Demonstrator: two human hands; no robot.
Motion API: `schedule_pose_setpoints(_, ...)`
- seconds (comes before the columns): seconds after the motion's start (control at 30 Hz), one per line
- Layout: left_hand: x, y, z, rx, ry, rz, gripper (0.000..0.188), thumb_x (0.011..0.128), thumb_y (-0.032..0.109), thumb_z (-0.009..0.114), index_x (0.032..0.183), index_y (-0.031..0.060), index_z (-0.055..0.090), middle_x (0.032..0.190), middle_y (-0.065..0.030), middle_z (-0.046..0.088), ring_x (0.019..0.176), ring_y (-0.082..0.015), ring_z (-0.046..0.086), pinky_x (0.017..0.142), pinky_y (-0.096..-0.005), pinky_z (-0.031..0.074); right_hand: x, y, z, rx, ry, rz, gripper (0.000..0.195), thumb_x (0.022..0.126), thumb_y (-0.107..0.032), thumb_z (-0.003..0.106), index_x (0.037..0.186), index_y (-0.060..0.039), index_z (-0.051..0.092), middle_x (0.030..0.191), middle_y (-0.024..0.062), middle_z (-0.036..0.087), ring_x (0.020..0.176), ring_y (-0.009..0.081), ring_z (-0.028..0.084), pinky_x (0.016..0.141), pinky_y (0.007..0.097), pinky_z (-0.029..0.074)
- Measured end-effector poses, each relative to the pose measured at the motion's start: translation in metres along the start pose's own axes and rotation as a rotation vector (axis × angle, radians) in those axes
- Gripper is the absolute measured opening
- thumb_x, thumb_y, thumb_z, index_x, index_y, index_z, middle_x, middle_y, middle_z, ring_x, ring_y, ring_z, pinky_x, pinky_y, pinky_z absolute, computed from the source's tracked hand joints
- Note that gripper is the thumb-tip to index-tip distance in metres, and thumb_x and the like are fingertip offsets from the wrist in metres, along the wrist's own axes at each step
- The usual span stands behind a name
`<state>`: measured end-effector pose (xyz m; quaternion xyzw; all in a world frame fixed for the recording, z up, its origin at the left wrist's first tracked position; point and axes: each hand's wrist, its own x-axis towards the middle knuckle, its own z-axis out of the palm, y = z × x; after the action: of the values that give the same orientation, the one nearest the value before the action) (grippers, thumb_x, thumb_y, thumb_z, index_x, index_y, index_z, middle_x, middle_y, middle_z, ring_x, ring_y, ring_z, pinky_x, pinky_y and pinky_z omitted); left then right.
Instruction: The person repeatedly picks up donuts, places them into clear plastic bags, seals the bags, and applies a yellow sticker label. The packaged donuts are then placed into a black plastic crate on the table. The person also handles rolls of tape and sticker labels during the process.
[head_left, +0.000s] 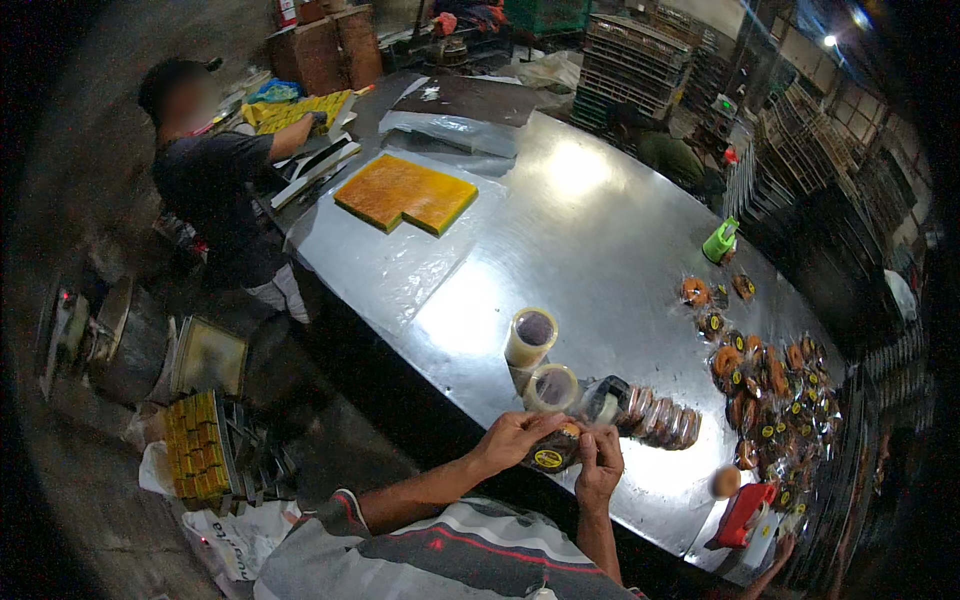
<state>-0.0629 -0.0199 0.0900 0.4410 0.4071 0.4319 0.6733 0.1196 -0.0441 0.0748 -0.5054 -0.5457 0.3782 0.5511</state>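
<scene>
My left hand (514, 442) and my right hand (600, 463) pinch the upper edge of a clear plastic packet (553, 454) between their fingertips. A doughnut seems to be inside, and a yellow round label shows on the front. They hold it at the near edge of a shiny metal table (600, 247). Just beyond the fingers stand a stack of clear tape rolls (553, 388) and a second stack (531, 335). A dark tape dispenser (606, 397) sits beside them. Right of it lies a tight row of wrapped doughnuts (666, 418).
A pile of bagged doughnuts (780, 405) covers the table's right end, near a red tape dispenser (744, 516) and another person's hand (784, 551). A notched yellow sheet cake (409, 193) rests on plastic sheeting. A co-worker (217, 165) stands far left. A green container (721, 240) stands on the far side.
</scene>
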Motion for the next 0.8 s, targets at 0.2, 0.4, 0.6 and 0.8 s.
schedule_pose_setpoints(0.2,0.001,-0.004,-0.001,-0.057,0.001,-0.051,0.046,0.103,0.04,0.062,0.118,-0.0027,0.071,0.106,-0.0063,0.072,0.098,-0.0122,0.065,0.088,-0.0278,0.055,0.005,-0.005,0.001,-0.097,0.041,-0.065,0.017,0.096,-0.012,0.067,0.1,0.0017,0.075,0.091,0.0107,0.061,0.087,0.0234,0.059,0.08,0.0332,0.047)
schedule_pose_setpoints(0.4,-0.003,-0.002,-0.002,0.024,-0.006,-0.086,0.045,0.106,0.036,0.057,0.121,-0.0044,0.069,0.111,-0.008,0.071,0.103,-0.0133,0.065,0.092,-0.0282,0.053,0.001,0.007,0.001,-0.055,0.048,-0.104,0.017,0.101,-0.009,0.063,0.095,0.0049,0.07,0.09,0.0057,0.056,0.083,0.0144,0.054,0.073,0.0268,0.042)
schedule_pose_setpoints(0.6,-0.004,-0.011,0.0,-0.39,-0.115,0.055,0.04,0.11,0.025,0.047,0.134,-0.0053,0.059,0.119,-0.0125,0.071,0.116,-0.0166,0.065,0.103,-0.0287,0.051,0.005,0.015,-0.011,0.002,0.027,0.183,0.029,0.101,-0.02,0.06,0.089,0.0049,0.068,0.082,0.0068,0.062,0.08,0.0195,0.06,0.074,0.0323,0.047)
schedule_pose_setpoints(0.8,0.0,-0.024,0.004,-0.234,-0.018,0.008,0.041,0.112,0.025,0.042,0.135,-0.0037,0.059,0.129,-0.0123,0.067,0.12,-0.0186,0.062,0.106,-0.033,0.049,-0.003,-0.007,0.012,-0.418,0.231,-0.334,0.054,0.102,-0.011,0.056,0.15,0.0022,0.036,0.137,0.0229,0.055,0.121,0.0293,0.058,0.102,0.0405,0.047)
